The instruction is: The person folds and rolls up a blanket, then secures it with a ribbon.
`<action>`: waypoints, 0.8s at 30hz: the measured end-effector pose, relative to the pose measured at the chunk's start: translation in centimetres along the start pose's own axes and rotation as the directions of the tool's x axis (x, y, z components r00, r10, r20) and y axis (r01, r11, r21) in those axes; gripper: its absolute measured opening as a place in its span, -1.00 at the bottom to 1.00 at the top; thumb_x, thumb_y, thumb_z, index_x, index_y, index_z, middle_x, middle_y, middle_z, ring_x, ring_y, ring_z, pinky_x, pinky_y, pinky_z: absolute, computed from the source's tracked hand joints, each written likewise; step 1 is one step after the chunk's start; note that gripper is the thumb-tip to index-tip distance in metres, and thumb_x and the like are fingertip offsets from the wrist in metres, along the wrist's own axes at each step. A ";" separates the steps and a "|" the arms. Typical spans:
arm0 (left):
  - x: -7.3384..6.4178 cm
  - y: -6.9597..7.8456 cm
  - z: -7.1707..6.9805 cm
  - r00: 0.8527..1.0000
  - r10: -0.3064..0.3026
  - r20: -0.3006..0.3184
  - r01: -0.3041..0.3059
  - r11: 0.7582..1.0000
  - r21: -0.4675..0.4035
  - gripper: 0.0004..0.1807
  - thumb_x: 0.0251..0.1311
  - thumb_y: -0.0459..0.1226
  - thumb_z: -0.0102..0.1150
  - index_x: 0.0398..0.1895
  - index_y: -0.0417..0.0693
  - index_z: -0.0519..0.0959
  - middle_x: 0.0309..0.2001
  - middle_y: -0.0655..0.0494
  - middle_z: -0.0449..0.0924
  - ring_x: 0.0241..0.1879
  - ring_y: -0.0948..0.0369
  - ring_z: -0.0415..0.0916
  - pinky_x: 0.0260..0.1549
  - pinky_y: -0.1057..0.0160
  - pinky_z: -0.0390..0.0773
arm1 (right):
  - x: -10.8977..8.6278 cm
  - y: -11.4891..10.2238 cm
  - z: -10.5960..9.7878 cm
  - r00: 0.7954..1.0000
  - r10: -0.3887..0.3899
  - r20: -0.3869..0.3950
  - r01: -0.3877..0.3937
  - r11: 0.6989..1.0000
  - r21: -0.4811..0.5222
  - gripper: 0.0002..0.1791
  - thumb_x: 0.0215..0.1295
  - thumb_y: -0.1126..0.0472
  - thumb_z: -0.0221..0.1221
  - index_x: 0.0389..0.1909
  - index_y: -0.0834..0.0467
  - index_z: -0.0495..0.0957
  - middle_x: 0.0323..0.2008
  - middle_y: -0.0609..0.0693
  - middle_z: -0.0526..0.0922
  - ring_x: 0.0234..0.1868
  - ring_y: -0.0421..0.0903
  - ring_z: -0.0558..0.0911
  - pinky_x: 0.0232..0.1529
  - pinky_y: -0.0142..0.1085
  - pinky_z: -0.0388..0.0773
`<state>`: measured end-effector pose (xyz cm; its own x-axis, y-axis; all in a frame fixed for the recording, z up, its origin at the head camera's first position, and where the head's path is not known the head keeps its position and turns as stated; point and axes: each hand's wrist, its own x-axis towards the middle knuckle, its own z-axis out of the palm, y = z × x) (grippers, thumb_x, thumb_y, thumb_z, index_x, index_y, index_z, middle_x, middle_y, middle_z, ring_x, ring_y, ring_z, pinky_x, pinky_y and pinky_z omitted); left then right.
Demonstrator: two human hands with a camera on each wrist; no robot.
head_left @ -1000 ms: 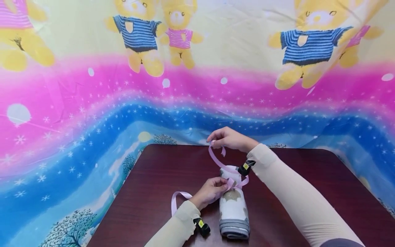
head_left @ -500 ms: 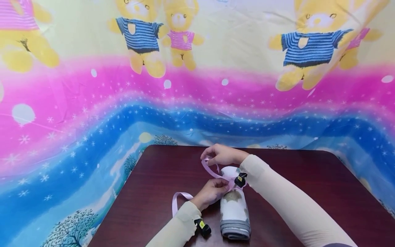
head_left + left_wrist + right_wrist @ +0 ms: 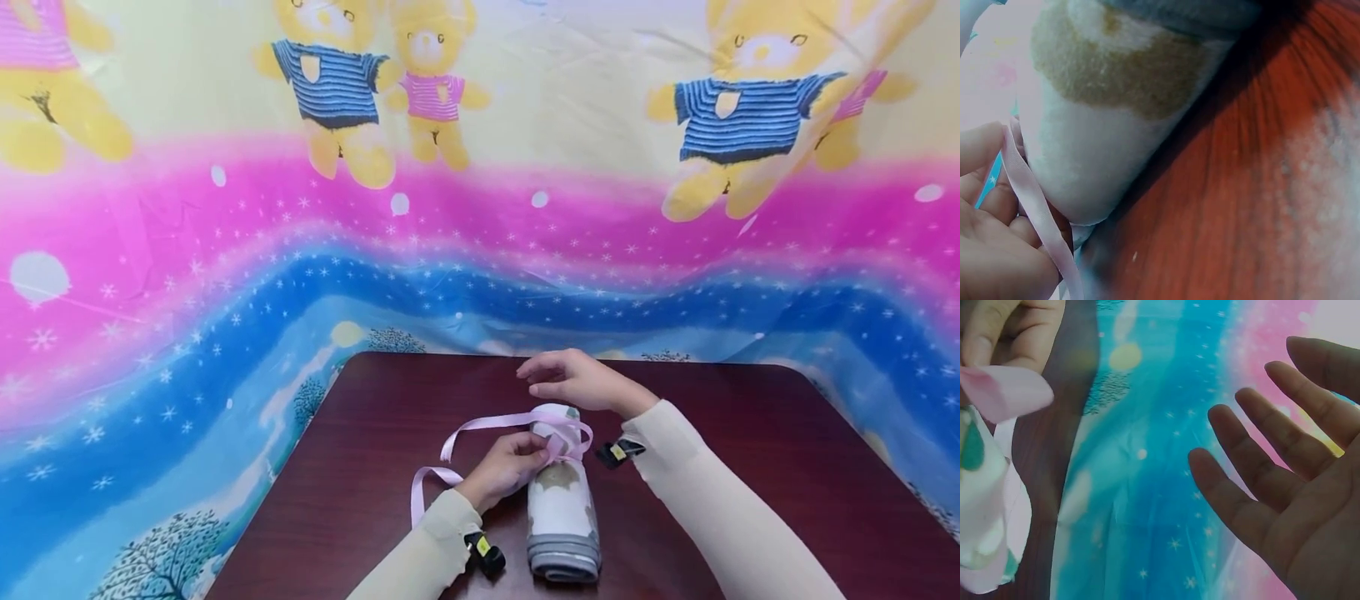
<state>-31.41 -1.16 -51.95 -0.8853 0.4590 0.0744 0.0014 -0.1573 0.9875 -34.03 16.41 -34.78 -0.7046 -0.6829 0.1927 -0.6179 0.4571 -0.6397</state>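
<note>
A rolled white fleece blanket (image 3: pixel 558 512) with brown patches and a grey edge lies lengthwise on the table. Pink ribbon (image 3: pixel 573 454) circles it toward its far end, with a loop standing up at the tie. My left hand (image 3: pixel 501 471) pinches this loop between thumb and fingers on the roll's left side; the ribbon (image 3: pixel 1034 203) runs down across that hand in the left wrist view. Above the roll's far end, my right hand (image 3: pixel 588 383) hangs with nothing in it. Its fingers (image 3: pixel 1260 469) are spread and relaxed in the right wrist view.
One ribbon tail (image 3: pixel 480 423) arcs leftward over the dark red table (image 3: pixel 360 517). Another tail (image 3: pixel 423 483) curves beside the left wrist. A printed bear curtain (image 3: pixel 480 275) stands right behind the table's far edge.
My right hand brought the ribbon end down and left across the roll, let go of it, and drew back right. That end now trails left. The left hand keeps its pinch.
</note>
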 end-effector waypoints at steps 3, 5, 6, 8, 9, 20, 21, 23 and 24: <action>0.1 0.1 0.0 1.000 0.006 -0.007 -0.006 1.000 -0.022 -0.79 0.27 -0.41 0.18 -0.12 -0.44 0.54 -0.38 0.14 0.56 -0.39 0.30 0.47 -0.42 0.37 0.45 | -1.7 0.2 0.3 0.995 0.050 -0.089 -0.049 0.999 0.010 -0.69 0.33 0.06 0.24 0.06 -0.02 0.61 -0.03 -0.14 0.64 0.02 -0.14 0.59 -0.01 -0.12 0.54; 0.1 0.0 0.0 1.000 0.002 -0.012 -0.003 0.999 -0.048 -0.79 0.27 -0.44 0.17 -0.11 -0.45 0.54 -0.36 0.13 0.58 -0.36 0.30 0.51 -0.39 0.37 0.48 | -3.0 0.5 1.0 0.984 0.075 -0.160 -0.078 0.997 -0.013 -0.72 0.30 0.06 0.27 0.02 -0.03 0.63 -0.08 -0.17 0.65 -0.02 -0.16 0.59 -0.04 -0.12 0.55; 0.1 0.0 0.1 1.000 0.005 -0.016 -0.006 0.998 -0.057 -0.80 0.26 -0.45 0.17 -0.11 -0.45 0.53 -0.36 0.12 0.59 -0.35 0.29 0.52 -0.37 0.37 0.49 | -3.6 0.7 1.4 0.978 0.087 -0.189 -0.093 0.995 -0.023 -0.73 0.29 0.07 0.28 0.00 -0.03 0.64 -0.12 -0.18 0.66 -0.07 -0.17 0.60 -0.11 -0.14 0.57; 0.2 -0.1 0.2 1.000 0.003 -0.015 -0.004 0.998 -0.070 -0.80 0.26 -0.48 0.17 -0.11 -0.46 0.53 -0.36 0.12 0.61 -0.34 0.29 0.54 -0.36 0.38 0.51 | -4.8 1.2 2.5 0.967 0.108 -0.231 -0.121 0.992 -0.044 -0.75 0.25 0.12 0.32 -0.06 -0.01 0.66 -0.20 -0.18 0.66 -0.17 -0.18 0.60 -0.22 -0.20 0.59; 0.2 -0.1 0.3 1.000 0.001 -0.009 -0.002 0.997 -0.082 -0.80 0.25 -0.49 0.16 -0.10 -0.49 0.52 -0.36 0.11 0.61 -0.33 0.28 0.54 -0.35 0.37 0.51 | -5.3 1.5 3.0 0.963 0.112 -0.244 -0.130 0.990 -0.057 -0.76 0.23 0.14 0.33 -0.08 0.02 0.66 -0.24 -0.18 0.65 -0.23 -0.17 0.59 -0.29 -0.24 0.59; 0.2 -0.1 0.2 1.000 0.017 0.026 -0.015 0.995 -0.096 -0.77 0.23 -0.51 0.18 -0.11 -0.56 0.50 -0.23 -0.02 0.67 -0.23 0.23 0.59 -0.29 0.36 0.55 | -6.2 3.3 6.8 0.949 0.175 -0.264 -0.210 0.971 -0.110 -0.71 0.14 0.15 0.39 -0.10 0.09 0.68 -0.30 -0.18 0.66 -0.41 -0.19 0.51 -0.46 -0.34 0.49; 0.1 0.0 0.1 0.999 0.025 0.028 -0.023 0.996 -0.082 -0.77 0.23 -0.51 0.18 -0.11 -0.55 0.51 -0.23 -0.03 0.67 -0.23 0.24 0.59 -0.29 0.37 0.54 | -6.0 3.3 6.9 0.950 0.169 -0.262 -0.205 0.972 -0.116 -0.72 0.14 0.17 0.39 -0.11 0.09 0.68 -0.32 -0.19 0.65 -0.41 -0.19 0.52 -0.45 -0.34 0.50; 0.0 0.0 0.0 0.999 0.030 0.036 -0.028 0.998 -0.053 -0.77 0.23 -0.50 0.20 -0.11 -0.54 0.53 -0.24 -0.02 0.67 -0.24 0.24 0.58 -0.30 0.37 0.54 | -6.0 3.5 7.1 0.951 0.163 -0.262 -0.201 0.972 -0.123 -0.73 0.14 0.22 0.38 -0.11 0.10 0.68 -0.36 -0.21 0.64 -0.40 -0.19 0.54 -0.43 -0.35 0.51; 0.0 0.1 0.0 0.999 0.028 0.034 -0.027 0.999 -0.036 -0.77 0.22 -0.49 0.21 -0.11 -0.52 0.54 -0.25 -0.01 0.67 -0.26 0.25 0.58 -0.33 0.38 0.53 | -6.0 3.6 7.2 0.950 0.163 -0.265 -0.201 0.972 -0.123 -0.74 0.14 0.24 0.38 -0.12 0.11 0.68 -0.38 -0.22 0.63 -0.40 -0.19 0.55 -0.42 -0.35 0.52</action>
<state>-31.42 -1.17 -51.89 -0.8688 0.4836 0.1066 0.0082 -0.2012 0.9795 -29.47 18.08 -43.56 -0.8630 -0.4235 0.2756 -0.5016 0.6520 -0.5687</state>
